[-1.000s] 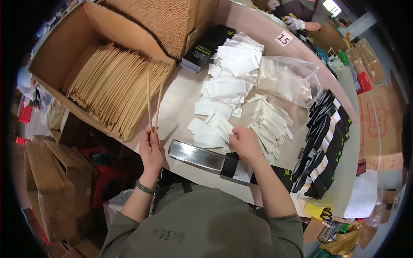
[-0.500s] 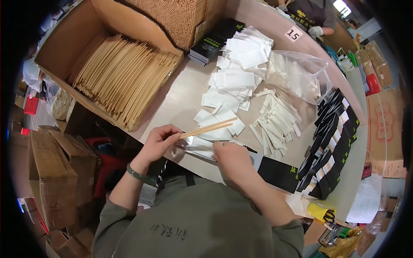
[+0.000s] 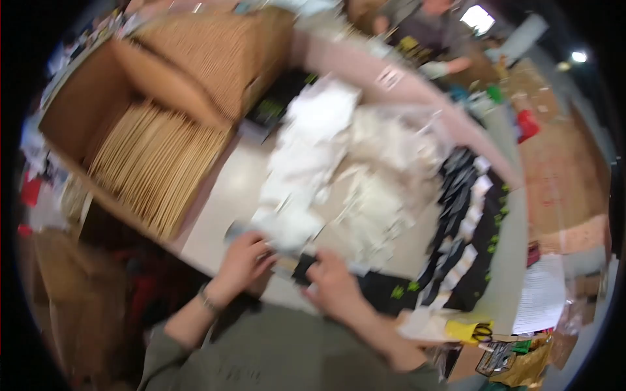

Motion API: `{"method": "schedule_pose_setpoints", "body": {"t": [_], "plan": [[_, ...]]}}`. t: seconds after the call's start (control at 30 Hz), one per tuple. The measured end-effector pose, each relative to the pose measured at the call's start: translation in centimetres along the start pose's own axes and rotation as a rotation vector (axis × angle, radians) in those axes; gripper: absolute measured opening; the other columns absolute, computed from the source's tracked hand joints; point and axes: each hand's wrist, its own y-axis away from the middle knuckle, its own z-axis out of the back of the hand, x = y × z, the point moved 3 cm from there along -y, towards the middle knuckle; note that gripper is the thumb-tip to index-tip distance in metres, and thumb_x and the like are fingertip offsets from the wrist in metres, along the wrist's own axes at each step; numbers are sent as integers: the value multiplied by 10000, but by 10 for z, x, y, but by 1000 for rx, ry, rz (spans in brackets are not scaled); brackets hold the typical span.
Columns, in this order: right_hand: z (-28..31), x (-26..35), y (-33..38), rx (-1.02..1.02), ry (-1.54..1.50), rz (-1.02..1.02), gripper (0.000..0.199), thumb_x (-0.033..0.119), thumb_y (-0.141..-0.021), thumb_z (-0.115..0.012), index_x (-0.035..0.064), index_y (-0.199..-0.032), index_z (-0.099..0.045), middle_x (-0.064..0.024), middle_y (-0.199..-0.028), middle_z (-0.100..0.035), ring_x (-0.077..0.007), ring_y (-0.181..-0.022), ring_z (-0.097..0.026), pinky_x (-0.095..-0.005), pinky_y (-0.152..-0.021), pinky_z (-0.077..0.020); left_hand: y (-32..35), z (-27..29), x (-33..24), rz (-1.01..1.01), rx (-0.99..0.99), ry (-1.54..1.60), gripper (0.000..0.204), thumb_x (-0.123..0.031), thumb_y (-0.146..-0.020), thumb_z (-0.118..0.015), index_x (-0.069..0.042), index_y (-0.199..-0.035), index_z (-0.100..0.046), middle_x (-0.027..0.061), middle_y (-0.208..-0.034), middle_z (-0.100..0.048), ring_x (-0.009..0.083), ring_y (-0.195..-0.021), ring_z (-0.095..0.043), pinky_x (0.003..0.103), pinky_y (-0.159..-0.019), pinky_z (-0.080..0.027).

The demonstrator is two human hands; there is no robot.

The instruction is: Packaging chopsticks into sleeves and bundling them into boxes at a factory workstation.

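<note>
Half a second ago you held a pair of wooden sticks across your chest between both hands; those sticks no longer show, and both hands have dropped to the near edge of the table, in a picture now smeared by head motion.

At far left, the open cardboard box [image 3: 78, 104] sits at the table's corner, and the stack of pale wooden sticks [image 3: 153, 176] lies inside it, well apart from your hands.

Your left hand [image 3: 242, 260], a band at its wrist, rests at the table edge with its fingers curled down toward a blurred grey-and-white thing just under the near end of the white paper sleeves [image 3: 306, 163]. The blur hides whether those fingers are clamped on anything or merely touching it, so you cannot tell.

Between your two hands lies a small black packet [image 3: 304, 268], close against your right hand [image 3: 332, 287]. That hand lies knuckles-up, fingers bent over the table edge; whether they grip the packet or anything else cannot be made out either.

The white sleeves run in a loose heap from near your hands up the middle of the table [image 3: 222, 202]. Right of them a second, paler heap [image 3: 381, 215] spreads out, and beyond it rows of black packets [image 3: 466, 221] line the right side.

At lower right yellow-handled scissors [image 3: 471, 331] lie by a white sheet [image 3: 538, 296]. At the top, another person's gloved hand [image 3: 435, 68] rests at the far end of the table.
</note>
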Motion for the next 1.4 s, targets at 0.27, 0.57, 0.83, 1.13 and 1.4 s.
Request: {"method": "schedule_pose_setpoints", "body": {"t": [0.27,0.57,0.83,1.13,1.4], "plan": [[-9,13,2,-139,70,200,436,178,-676,-777,29,-1022,-559,-211,-1211,-538,-379,-1111,-528,-441,-930,-452,18,-34,-43,328,226,510,406,-191,-842,-703,-17,-1194,-598,187,-1048,-655,325,-932,-653,387,-802,-527],[61,-19,0,176,-150,148,270,190,-687,-769,48,-881,-646,-202,-1034,-566,-382,-937,-566,-447,-808,-483,10,14,-15,-2,308,-290,335,-226,-667,-761,-82,-918,-592,124,-795,-603,344,-773,-625,429,-663,-493],[56,-83,40,34,86,136,507,295,-681,-814,32,-1069,-621,-278,-1358,-453,-467,-1260,-430,-509,-1051,-378,-7,-27,-71,34,631,477,394,-275,-754,-768,-10,-976,-580,199,-1076,-626,387,-981,-606,397,-791,-500],[34,-12,13,-131,122,-180,297,266,-812,-740,29,-763,-568,-158,-827,-656,-326,-803,-644,-425,-670,-510,-10,-15,-18,486,445,32,377,-197,-734,-731,-25,-1039,-590,181,-1038,-617,379,-906,-621,419,-775,-512],[19,-21,0,-27,-49,-500,262,253,-868,-608,38,-721,-577,-155,-664,-618,-374,-679,-617,-464,-626,-478,9,3,-15,116,311,-44,593,-225,-718,-792,-53,-1227,-542,135,-976,-615,344,-865,-628,408,-727,-514]]}}
